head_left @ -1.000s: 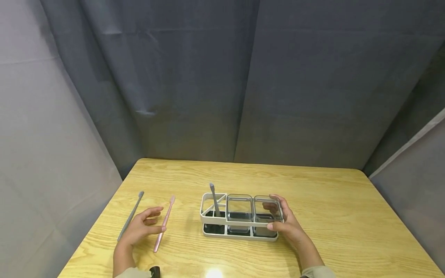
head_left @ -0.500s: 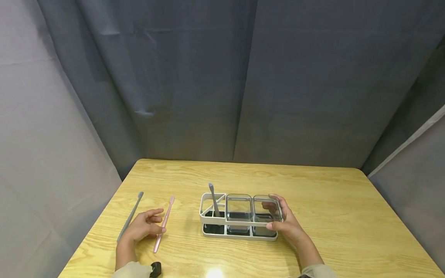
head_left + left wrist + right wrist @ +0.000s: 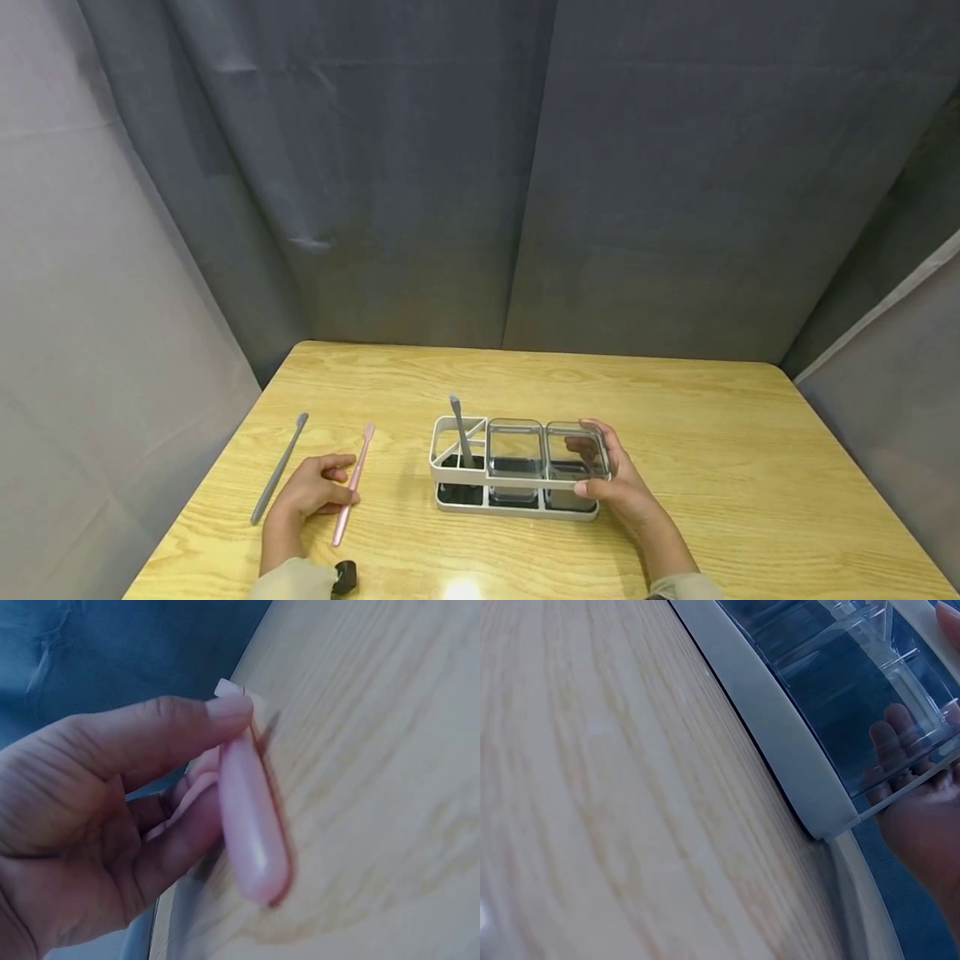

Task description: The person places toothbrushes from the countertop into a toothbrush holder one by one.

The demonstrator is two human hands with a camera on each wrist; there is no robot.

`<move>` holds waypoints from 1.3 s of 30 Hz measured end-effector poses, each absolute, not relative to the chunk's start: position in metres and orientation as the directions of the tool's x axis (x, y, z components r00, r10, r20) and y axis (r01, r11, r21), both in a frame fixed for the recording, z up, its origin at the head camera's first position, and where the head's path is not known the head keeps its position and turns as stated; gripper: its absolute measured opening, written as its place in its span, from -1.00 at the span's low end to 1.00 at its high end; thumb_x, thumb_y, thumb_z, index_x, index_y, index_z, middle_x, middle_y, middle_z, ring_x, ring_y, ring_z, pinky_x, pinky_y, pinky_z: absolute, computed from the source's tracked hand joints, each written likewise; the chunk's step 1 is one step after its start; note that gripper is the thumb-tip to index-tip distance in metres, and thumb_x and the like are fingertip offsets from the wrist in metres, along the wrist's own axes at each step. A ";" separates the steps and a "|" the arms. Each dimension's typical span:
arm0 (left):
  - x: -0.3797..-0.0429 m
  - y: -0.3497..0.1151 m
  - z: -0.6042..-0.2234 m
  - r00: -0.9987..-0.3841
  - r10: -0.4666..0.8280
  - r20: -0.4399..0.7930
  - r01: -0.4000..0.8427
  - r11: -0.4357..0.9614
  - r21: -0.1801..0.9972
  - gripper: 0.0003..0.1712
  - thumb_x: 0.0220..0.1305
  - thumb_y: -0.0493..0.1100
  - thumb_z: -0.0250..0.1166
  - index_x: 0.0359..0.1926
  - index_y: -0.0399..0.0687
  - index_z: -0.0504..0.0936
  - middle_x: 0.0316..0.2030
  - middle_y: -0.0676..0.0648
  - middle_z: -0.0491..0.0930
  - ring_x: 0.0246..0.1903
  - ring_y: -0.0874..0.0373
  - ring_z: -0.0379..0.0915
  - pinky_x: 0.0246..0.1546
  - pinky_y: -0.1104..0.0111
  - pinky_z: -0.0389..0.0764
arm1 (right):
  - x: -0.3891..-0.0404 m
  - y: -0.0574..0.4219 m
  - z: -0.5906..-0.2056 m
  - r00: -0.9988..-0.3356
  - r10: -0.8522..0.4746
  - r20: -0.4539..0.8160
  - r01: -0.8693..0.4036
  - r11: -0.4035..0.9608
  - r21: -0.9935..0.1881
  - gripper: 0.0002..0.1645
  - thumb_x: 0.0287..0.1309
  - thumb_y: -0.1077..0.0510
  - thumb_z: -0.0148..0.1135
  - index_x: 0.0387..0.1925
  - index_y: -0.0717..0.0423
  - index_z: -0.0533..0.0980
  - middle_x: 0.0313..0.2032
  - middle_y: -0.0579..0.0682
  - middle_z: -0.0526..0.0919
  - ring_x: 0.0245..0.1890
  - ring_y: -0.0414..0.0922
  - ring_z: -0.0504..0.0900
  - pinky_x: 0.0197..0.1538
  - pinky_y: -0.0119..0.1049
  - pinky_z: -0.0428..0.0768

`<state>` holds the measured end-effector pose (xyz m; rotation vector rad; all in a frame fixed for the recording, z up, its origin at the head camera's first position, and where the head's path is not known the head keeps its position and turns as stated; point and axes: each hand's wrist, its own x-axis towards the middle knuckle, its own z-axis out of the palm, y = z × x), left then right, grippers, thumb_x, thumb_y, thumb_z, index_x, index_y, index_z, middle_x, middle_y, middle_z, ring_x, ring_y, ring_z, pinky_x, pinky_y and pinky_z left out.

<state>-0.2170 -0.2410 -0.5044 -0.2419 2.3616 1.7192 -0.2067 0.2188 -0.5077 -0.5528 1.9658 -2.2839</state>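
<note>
My left hand (image 3: 311, 489) pinches a pink toothbrush (image 3: 342, 527) that lies on the table. In the left wrist view the thumb presses on the handle (image 3: 253, 825) and the other fingers curl at its far side. With my right hand (image 3: 628, 497) I grip the right end of a white toothbrush holder (image 3: 517, 482), thumb on its front rail and fingers behind. Two clear square cups (image 3: 516, 427) sit in the holder. A grey toothbrush (image 3: 462, 433) stands tilted in its divided left section. Left of my left hand lies another grey toothbrush (image 3: 277, 473).
Everything stands on a wooden table (image 3: 720, 442) with rounded far corners. Dark grey curtains (image 3: 405, 208) hang behind it, and lighter cloth (image 3: 112, 333) hangs at the sides. A small black object (image 3: 345, 577) shows at the left sleeve.
My left hand has shifted slightly right and its fingers have closed in on the pink toothbrush. The right hand and the holder have stayed in place.
</note>
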 end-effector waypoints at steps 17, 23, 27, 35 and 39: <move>-0.204 -0.241 -0.497 -0.972 0.067 -0.225 -0.200 0.264 0.943 -0.26 -0.12 -0.54 0.28 0.20 -0.41 0.34 -0.30 -0.22 0.47 -0.48 0.02 0.49 -0.48 0.22 0.59 | -0.205 0.220 -0.507 -0.923 -0.291 0.251 -0.199 -0.196 -0.960 0.03 -0.22 0.41 0.28 0.32 0.20 0.00 0.14 0.41 0.23 0.20 0.19 0.22 0.25 -0.33 0.14; -0.194 -0.240 -0.496 -0.971 0.054 -0.232 -0.215 0.222 0.951 -0.26 -0.10 -0.53 0.27 0.21 -0.43 0.32 -0.30 -0.20 0.46 -0.50 0.05 0.48 -0.51 0.23 0.59 | -0.206 0.219 -0.507 -0.939 -0.283 0.195 -0.145 -0.189 -0.971 0.04 -0.23 0.40 0.29 0.33 0.14 0.02 0.16 0.35 0.25 0.20 0.17 0.19 0.26 -0.10 0.02; -0.192 -0.238 -0.499 -0.972 0.047 -0.230 -0.215 0.216 0.952 -0.26 -0.10 -0.54 0.27 0.21 -0.43 0.32 -0.31 -0.19 0.45 -0.49 0.06 0.48 -0.49 0.23 0.60 | -0.206 0.220 -0.508 -0.940 -0.286 0.185 -0.138 -0.178 -0.974 0.05 -0.23 0.39 0.28 0.34 0.14 0.01 0.16 0.35 0.25 0.22 0.18 0.18 0.26 -0.03 -0.02; -0.188 -0.219 -0.500 -0.977 0.009 -0.214 -0.209 0.176 0.962 -0.28 -0.10 -0.53 0.28 0.20 -0.39 0.34 -0.29 -0.20 0.46 -0.48 0.03 0.50 -0.44 0.18 0.62 | -0.205 0.222 -0.509 -0.933 -0.295 0.206 -0.153 -0.191 -0.969 0.05 -0.21 0.39 0.28 0.34 0.17 -0.02 0.17 0.35 0.23 0.22 0.17 0.19 0.27 -0.23 0.10; -0.182 -0.206 -0.497 -0.981 -0.026 -0.193 -0.195 0.130 0.972 -0.30 -0.09 -0.54 0.27 0.18 -0.38 0.36 -0.25 -0.23 0.46 -0.48 0.01 0.51 -0.45 0.20 0.62 | -0.205 0.222 -0.508 -0.927 -0.303 0.219 -0.163 -0.198 -0.966 0.05 -0.20 0.40 0.28 0.34 0.16 -0.02 0.18 0.37 0.22 0.23 0.17 0.19 0.26 -0.32 0.14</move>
